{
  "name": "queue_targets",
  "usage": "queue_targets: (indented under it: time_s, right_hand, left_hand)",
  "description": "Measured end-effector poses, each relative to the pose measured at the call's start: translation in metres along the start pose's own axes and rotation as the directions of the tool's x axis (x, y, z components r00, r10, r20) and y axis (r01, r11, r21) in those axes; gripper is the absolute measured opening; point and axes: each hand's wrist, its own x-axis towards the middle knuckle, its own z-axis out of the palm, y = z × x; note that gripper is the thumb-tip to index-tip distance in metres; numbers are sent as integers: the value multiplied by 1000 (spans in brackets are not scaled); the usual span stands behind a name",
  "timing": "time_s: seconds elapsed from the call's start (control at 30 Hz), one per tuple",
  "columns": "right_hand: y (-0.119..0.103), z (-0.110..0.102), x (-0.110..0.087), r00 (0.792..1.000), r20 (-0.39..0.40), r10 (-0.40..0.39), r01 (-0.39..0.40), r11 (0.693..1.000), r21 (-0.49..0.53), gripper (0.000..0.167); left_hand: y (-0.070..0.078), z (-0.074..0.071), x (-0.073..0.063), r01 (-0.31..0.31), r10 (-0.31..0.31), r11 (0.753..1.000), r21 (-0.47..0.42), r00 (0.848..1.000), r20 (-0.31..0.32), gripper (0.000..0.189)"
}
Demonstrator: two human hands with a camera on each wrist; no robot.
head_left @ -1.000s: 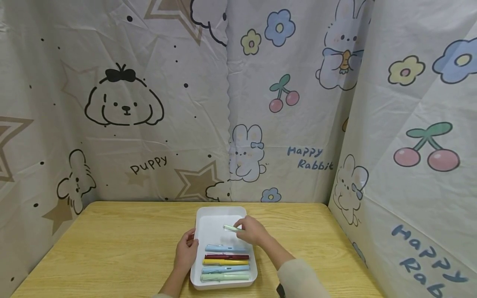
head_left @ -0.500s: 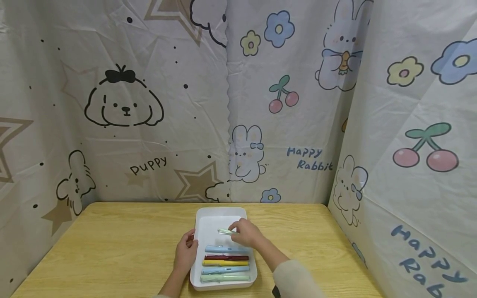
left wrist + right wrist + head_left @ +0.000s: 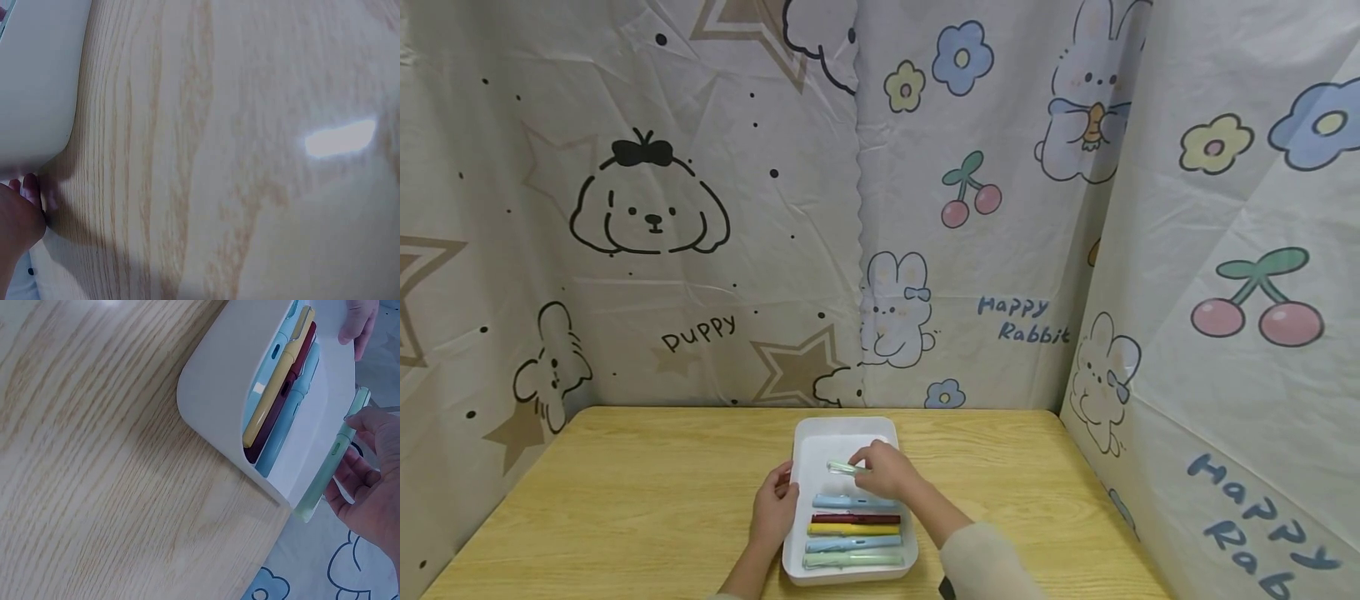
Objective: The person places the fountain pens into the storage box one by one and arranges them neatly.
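Observation:
My right hand [image 3: 883,475] pinches a light green capped pen [image 3: 328,462] between thumb and fingers, over the far half of a white tray [image 3: 809,450]. The pen lies roughly crosswise, its clip end toward the left in the head view. My left hand [image 3: 773,508] grips the tray's left wall, with the thumb at the rim and fingers outside. Side by side in the near half lie a light blue pen [image 3: 853,502], a dark red pen [image 3: 856,518], a yellow pen [image 3: 854,529], another light blue pen [image 3: 853,543] and another light green pen [image 3: 853,561].
The tray stands on a light wood table [image 3: 662,492], its far end close to the table's back edge. Printed curtains [image 3: 715,208] hang behind the table and along both sides.
My right hand has moved left across the tray's far half, carrying the light green pen. My left hand and the pens lying in the tray have stayed put.

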Motion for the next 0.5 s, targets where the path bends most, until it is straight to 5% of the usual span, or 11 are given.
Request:
queue_targets:
  time_s: [0.5]
  right_hand:
    - [-5,17,4,1000,3,-17,17,1000,-18,25]
  left_hand:
    - [1,-2,-1,-1,1,1000,-9,1000,1,39]
